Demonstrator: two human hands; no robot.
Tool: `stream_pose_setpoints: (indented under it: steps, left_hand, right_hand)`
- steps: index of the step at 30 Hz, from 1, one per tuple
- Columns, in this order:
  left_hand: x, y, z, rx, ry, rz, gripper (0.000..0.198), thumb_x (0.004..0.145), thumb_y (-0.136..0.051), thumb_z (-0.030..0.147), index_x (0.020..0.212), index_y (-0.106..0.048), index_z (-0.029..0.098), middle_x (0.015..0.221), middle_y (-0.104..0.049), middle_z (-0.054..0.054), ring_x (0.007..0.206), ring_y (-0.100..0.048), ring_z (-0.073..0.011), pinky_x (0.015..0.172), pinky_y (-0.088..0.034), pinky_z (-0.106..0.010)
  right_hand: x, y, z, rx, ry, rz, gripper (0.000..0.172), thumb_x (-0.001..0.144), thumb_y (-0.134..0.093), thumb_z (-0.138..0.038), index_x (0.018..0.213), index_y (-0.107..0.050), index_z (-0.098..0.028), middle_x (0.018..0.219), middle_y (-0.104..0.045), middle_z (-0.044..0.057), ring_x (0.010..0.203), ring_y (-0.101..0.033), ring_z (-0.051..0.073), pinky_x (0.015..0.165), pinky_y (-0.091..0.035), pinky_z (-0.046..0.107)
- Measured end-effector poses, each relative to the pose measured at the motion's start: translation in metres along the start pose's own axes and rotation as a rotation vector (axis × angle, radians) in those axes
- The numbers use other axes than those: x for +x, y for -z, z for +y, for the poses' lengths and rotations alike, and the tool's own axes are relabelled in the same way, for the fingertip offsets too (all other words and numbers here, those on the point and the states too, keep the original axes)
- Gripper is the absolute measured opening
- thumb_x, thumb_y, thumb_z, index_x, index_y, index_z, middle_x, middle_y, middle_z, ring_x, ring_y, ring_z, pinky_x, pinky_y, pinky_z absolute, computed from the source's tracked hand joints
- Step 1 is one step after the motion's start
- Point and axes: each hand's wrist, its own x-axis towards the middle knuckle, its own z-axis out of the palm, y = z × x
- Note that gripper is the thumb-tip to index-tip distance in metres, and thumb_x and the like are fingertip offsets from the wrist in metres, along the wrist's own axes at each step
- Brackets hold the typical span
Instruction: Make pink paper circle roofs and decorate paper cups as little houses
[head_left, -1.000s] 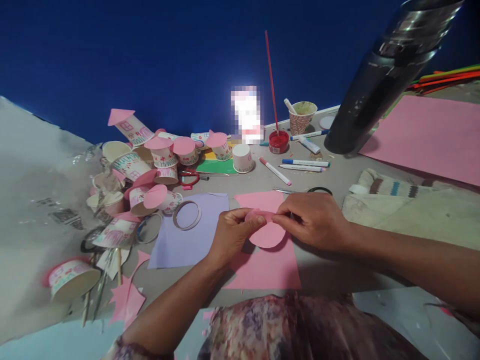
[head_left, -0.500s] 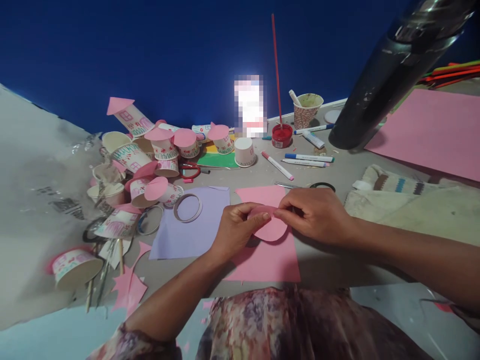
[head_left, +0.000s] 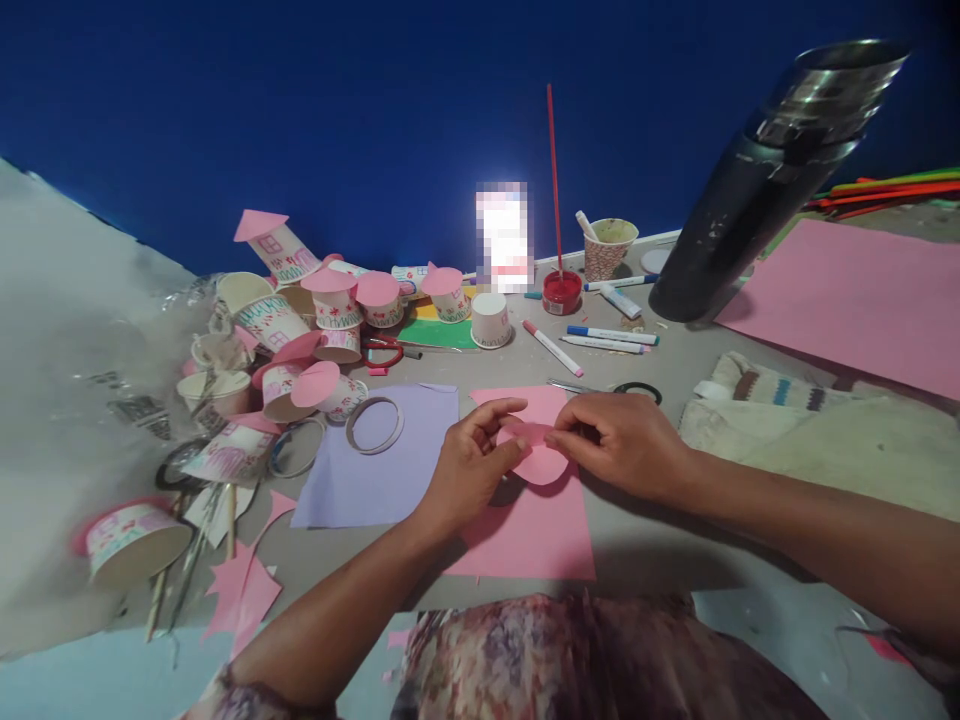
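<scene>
Between my two hands is a pink paper circle (head_left: 541, 464), partly bent along its upper edge. My left hand (head_left: 480, 455) has its thumb on the circle's left side, with the forefinger lifted behind it. The thumb and forefinger of my right hand (head_left: 626, 437) pinch the upper right edge. Under them lies a pink paper sheet (head_left: 540, 545). To its left is a lilac sheet (head_left: 360, 500) with a tape roll (head_left: 375, 425) on it. Scissors (head_left: 637, 392) lie just behind my right hand, partly hidden.
Decorated paper cups (head_left: 337, 295) with pink paper tops crowd the left. Markers (head_left: 611, 335), a red paint jar (head_left: 562, 293) with a red stick and a patterned cup (head_left: 609, 250) stand behind. A black flask (head_left: 735, 210) and a cloth (head_left: 817, 430) are at right.
My left forefinger has lifted off the paper circle and its thumb has slid slightly left. My right hand keeps its pinch. The camera view has tilted up a little.
</scene>
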Motion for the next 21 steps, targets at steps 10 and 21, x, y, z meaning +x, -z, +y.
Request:
stream_pose_setpoints:
  steps: [10, 21]
  left_hand:
    - [-0.0009, 0.0008, 0.0038, 0.005, -0.004, 0.046, 0.016, 0.074, -0.08, 0.031, 0.082, -0.081, 0.017, 0.071, -0.071, -0.002, 0.062, -0.054, -0.0107, 0.057, -0.041, -0.022]
    - [-0.0005, 0.0002, 0.004, 0.06, 0.027, -0.026, 0.018, 0.072, -0.08, 0.03, 0.081, -0.079, 0.015, 0.07, -0.069, -0.001, 0.06, -0.052, -0.0111, 0.055, -0.041, -0.023]
  right_hand:
    - [-0.0011, 0.0022, -0.0034, 0.042, -0.053, 0.001, 0.021, 0.09, -0.073, -0.039, 0.08, -0.069, -0.021, 0.067, -0.07, -0.003, 0.057, -0.058, 0.011, 0.058, -0.032, 0.025]
    - [0.0013, 0.002, -0.0044, 0.111, -0.101, -0.064, 0.019, 0.089, -0.065, -0.029, 0.074, -0.069, -0.019, 0.065, -0.068, -0.001, 0.058, -0.054, 0.011, 0.059, -0.032, 0.026]
